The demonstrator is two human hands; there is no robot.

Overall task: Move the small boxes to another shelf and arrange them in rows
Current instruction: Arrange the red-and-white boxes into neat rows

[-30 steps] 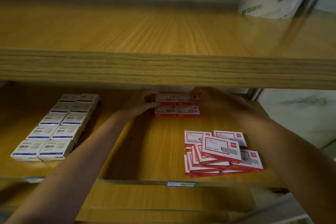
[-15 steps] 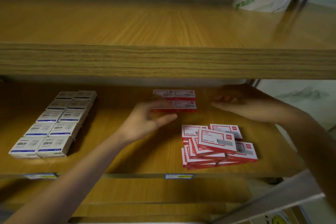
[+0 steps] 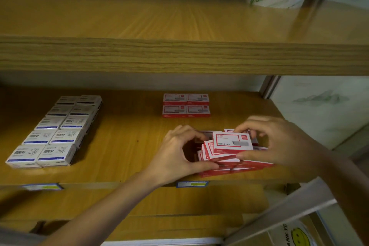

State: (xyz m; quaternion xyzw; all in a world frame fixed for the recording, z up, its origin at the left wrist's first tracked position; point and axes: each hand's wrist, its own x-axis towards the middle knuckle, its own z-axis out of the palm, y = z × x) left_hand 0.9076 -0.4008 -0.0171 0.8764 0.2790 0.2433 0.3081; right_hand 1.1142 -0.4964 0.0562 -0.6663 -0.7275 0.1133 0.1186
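Step in hand: pick-up from the loose pile of red staple boxes (image 3: 229, 163), which lay at the front of the shelf (image 3: 123, 146), close to its near edge.

The right hand (image 3: 279, 144) was clamped on the top box (image 3: 231, 143), fingers on its far edge, thumb on its near edge. The left hand (image 3: 179, 152) was curled round the pile's left side; whether it gripped one box or several could not be told.

A block of four red boxes (image 3: 186, 105), two rows of two, stood squared at 11 o'clock from the pile, well apart, near the back of the shelf.

Next move, as judged: lift boxes clear and set them flush just in front of the block, at its 6 o'clock, to form a third row.

Room: bare shelf lay between pile and block. White-and-blue paper-clip boxes (image 3: 56, 132) stood well off at 9 o'clock. The upper shelf board (image 3: 179, 56) overhung, so lift height was limited. A metal upright (image 3: 267, 86) bounded the shelf at 2 o'clock.
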